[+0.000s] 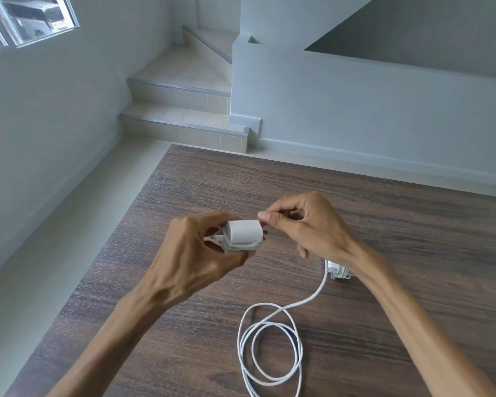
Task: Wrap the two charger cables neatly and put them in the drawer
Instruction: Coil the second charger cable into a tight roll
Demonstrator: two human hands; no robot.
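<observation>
Centre of the frame, both hands are up over the table. The left hand grips a white charger, fingers curled round its underside and thumb side, with cable turns wound snug around the block. The plug pins poke out on the charger's right end. The right hand comes in from the right, thumb and forefinger pressed together in a pinch right at the charger's upper right corner; what they pinch is too small to tell, likely the cable's end.

Lower down, the second charger lies on the wood, half hidden under the right wrist. Its cable runs down and left into loose loops at lower centre, and the tail runs off the bottom edge of the frame.

The table's far edge cuts across the middle of the frame, its left edge slants down to the lower left corner. Bare wood lies open to the right of the hands and between the hands and the far edge. Beyond, steps climb at upper centre, a window sits upper left.

No drawer in view.
</observation>
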